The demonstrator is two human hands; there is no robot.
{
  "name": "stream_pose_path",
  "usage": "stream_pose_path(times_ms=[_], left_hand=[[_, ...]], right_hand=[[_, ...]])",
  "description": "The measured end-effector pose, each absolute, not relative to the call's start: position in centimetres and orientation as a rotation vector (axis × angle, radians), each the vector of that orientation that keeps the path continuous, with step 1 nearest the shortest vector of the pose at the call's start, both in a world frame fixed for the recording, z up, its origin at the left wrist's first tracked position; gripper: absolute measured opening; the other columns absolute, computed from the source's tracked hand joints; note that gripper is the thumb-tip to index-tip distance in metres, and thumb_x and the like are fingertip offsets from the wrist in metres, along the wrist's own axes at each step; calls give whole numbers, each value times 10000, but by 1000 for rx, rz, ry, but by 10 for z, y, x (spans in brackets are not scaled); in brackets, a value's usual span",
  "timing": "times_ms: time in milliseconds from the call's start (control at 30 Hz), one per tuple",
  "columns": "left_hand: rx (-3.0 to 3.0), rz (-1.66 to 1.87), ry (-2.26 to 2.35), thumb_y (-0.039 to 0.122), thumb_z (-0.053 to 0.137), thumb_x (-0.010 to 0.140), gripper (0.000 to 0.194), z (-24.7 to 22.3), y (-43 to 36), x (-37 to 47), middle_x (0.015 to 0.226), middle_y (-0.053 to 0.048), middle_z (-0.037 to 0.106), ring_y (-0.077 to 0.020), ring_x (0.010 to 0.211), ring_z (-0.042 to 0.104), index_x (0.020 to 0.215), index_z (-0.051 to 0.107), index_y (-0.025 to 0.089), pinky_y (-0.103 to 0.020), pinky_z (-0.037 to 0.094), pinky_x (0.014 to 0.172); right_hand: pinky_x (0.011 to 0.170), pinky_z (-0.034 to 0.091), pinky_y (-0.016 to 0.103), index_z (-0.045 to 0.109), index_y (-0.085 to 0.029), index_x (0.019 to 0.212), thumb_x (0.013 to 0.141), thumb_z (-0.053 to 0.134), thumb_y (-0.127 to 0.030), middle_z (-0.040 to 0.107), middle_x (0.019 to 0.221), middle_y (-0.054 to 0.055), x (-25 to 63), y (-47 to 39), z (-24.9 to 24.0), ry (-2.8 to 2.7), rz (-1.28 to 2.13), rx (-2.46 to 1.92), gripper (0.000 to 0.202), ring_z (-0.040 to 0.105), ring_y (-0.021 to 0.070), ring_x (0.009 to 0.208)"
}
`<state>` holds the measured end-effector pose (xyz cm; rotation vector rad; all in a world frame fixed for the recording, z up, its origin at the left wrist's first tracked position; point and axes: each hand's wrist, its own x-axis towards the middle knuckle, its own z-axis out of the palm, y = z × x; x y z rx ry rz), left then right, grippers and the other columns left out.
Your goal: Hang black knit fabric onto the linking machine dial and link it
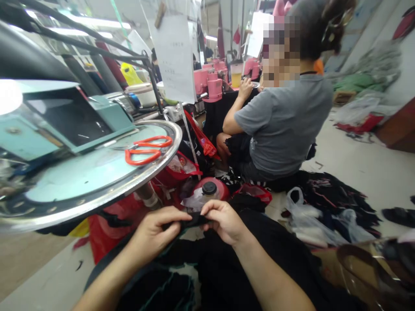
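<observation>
Both hands pinch an edge of black knit fabric [196,220] and hold it up over my lap. My left hand [158,231] grips it between thumb and fingers on one side. On the other side, my right hand [223,220] pinches the same strip with curled fingers. More black cloth [227,268] covers my lap, with teal-green threads [162,285] running along part of it. Scissors with orange-red handles [145,151] lie on the round metal-rimmed plate [175,142] of a machine, up and left of my hands.
The teal machine [81,116] fills the left side. A person in a grey T-shirt [285,125] sits ahead near pink machines [210,82]. A black-capped container [209,188] stands just beyond my hands. Plastic bags [311,220] and dark cloth [337,196] lie on the floor at right.
</observation>
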<state>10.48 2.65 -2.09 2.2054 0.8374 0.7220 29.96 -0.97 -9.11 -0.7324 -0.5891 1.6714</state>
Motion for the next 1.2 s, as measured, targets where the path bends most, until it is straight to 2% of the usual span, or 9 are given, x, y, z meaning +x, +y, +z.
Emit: stream_pose_path(times_ms=[167,400,600,833,933,1067,1200], left_hand=[[2382,871,769,61,595,837,234,-28,20,104,929,-34,753,-142,861,725,933,750,208,-187,562,799],[2615,896,626,21,546,889,345,-33,17,103,989,-42,683,-103,854,696,1034,764,245,-135,542,728],[2666,900,659,19,545,889,327,-32,15,105,998,-40,668,-97,865,692,1014,760,231,-126,536,748],[2680,909,704,17,518,890,301,-28,11,109,975,-43,684,-103,856,698,906,750,208,-131,540,743],[2689,914,708,16,521,887,293,-28,11,109,967,-43,687,-105,848,701,892,745,206,-132,542,734],[2696,908,716,18,519,888,288,-28,9,109,973,-44,686,-106,843,704,891,737,207,-137,545,728],[2709,891,730,26,519,889,288,-26,8,109,967,-41,690,-109,838,705,887,737,213,-144,547,718]], right_hand=[[471,508,172,719,-151,694,600,726,-179,693,630,-11,294,-12,-93,-599,1681,-700,98,608,84,480],[495,517,185,682,-156,648,601,700,-162,664,596,-20,291,-12,-98,-595,1672,-690,51,623,99,510],[534,516,184,678,-161,622,611,735,-167,664,607,-23,293,-14,-97,-614,1646,-697,59,622,92,534],[517,479,183,616,-168,608,623,760,-184,629,579,-38,293,-16,-96,-640,1599,-666,145,583,84,513],[512,463,178,629,-177,721,639,753,-176,635,597,-50,294,-16,-95,-653,1571,-654,148,573,77,502],[523,453,194,631,-183,1003,691,738,-197,661,609,-48,297,-17,-94,-718,1596,-652,330,592,97,507],[547,447,194,612,-172,1055,720,727,-223,652,607,-60,298,-18,-93,-766,1594,-684,358,587,84,507]])
